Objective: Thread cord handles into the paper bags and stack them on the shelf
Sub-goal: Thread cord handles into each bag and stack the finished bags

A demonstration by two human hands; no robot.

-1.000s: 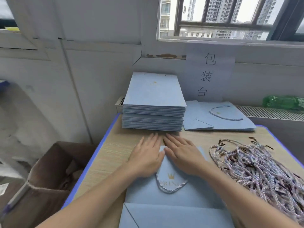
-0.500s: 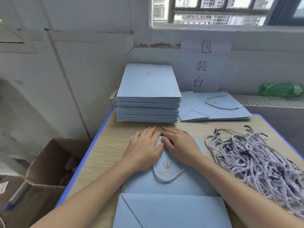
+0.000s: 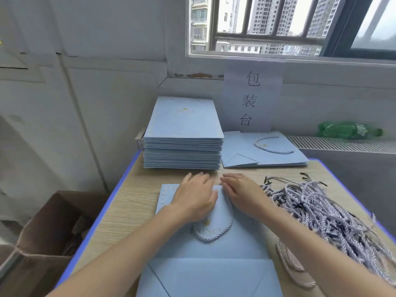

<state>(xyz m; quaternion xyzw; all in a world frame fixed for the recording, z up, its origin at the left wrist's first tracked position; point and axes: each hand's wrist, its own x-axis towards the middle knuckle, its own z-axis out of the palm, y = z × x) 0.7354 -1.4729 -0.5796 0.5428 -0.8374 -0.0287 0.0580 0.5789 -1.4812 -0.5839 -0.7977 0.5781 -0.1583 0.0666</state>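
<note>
Head view: both hands, left (image 3: 194,197) and right (image 3: 242,194), flat, grip released, at bag (image 3: 214,247) top edge.

Matt blue paper bag (image 3: 231,245), twisted cords (image 3: 321,211), wood-grain table (image 3: 128,206).

My light wood-grain counter with the blue edge (image 3: 128,202) carries a tall stack of flat pale-blue paper bags (image 3: 182,144), a finished bag with a cord handle (image 3: 263,151) just beside it, a heap of twisted lilac cords (image 3: 321,211), and the flat blue bag (image 3: 214,243) before me.
</note>
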